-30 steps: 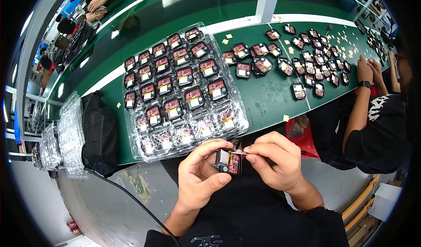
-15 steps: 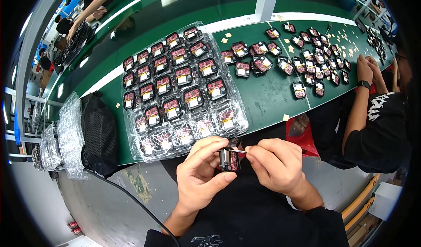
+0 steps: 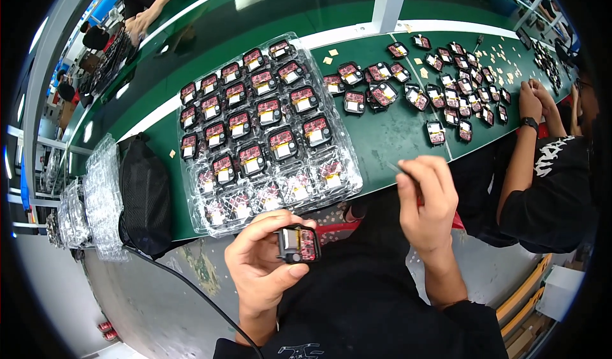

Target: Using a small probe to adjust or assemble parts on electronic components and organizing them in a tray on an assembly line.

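Note:
My left hand (image 3: 258, 263) is closed around the edges of a small black electronic housing (image 3: 299, 244), fingers behind and thumb at its lower edge. Inside that housing a red circuit board and a pale block face up, with a dark round part in one corner. Off to the right, my right hand (image 3: 430, 200) pinches a thin metal tool (image 3: 394, 166) whose tip points left, apart from the housing. Most of the tool is hidden by the fingers. Beyond my hands lies a clear plastic tray (image 3: 347, 180) holding rows of similar housings (image 3: 282, 142); its nearest pockets contain none.
Loose housings (image 3: 417, 98) are scattered over the green table (image 3: 382, 149), with small yellowish pieces (image 3: 503, 63) farther right. A black mesh bag (image 3: 145, 193) and stacked clear trays (image 3: 102, 200) stand left. A co-worker's arm (image 3: 519, 149) is at right; a black cable (image 3: 185, 279) runs near my left forearm.
My right hand has drawn the metal tool away from the housing, up and to the right. My left hand has moved left and lower, turning the housing so its inside faces up more.

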The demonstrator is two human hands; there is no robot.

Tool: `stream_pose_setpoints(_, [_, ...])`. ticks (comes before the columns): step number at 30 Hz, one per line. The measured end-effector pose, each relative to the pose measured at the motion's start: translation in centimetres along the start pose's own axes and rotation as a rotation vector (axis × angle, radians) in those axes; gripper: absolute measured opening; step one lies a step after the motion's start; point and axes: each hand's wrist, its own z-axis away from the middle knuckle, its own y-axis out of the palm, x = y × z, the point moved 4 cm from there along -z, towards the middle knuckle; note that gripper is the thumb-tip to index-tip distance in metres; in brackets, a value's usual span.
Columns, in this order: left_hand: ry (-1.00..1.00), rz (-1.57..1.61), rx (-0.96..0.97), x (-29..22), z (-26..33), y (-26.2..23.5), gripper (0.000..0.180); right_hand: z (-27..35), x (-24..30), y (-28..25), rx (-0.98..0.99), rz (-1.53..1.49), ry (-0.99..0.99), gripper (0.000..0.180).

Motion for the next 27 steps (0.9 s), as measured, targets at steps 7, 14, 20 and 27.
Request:
stream_pose_setpoints(7, [0.346,-0.838,-0.488,-3.6,-1.0,-5.4,0.043,-0.5,-6.6,-0.6,0.003,0.533,0.386,0.036])
stream_pose_setpoints(14, [0.296,-1.443,-0.599,-4.2,-3.2,-7.1,0.020,0.1,-6.9,-0.1,0.012,0.453,0.281,0.022])
stream_pose_setpoints(20, [0.004,-1.545,-0.560,-3.8,-3.8,-7.2,0.022,0.4,-6.5,0.0,-0.002,0.393,0.292,0.019])
stream_pose_setpoints(27, [0.308,-1.554,-0.591,-4.5,-3.8,-5.5,0.032,0.7,-3.8,-0.1,-0.024,-0.035,0.145,0.030])
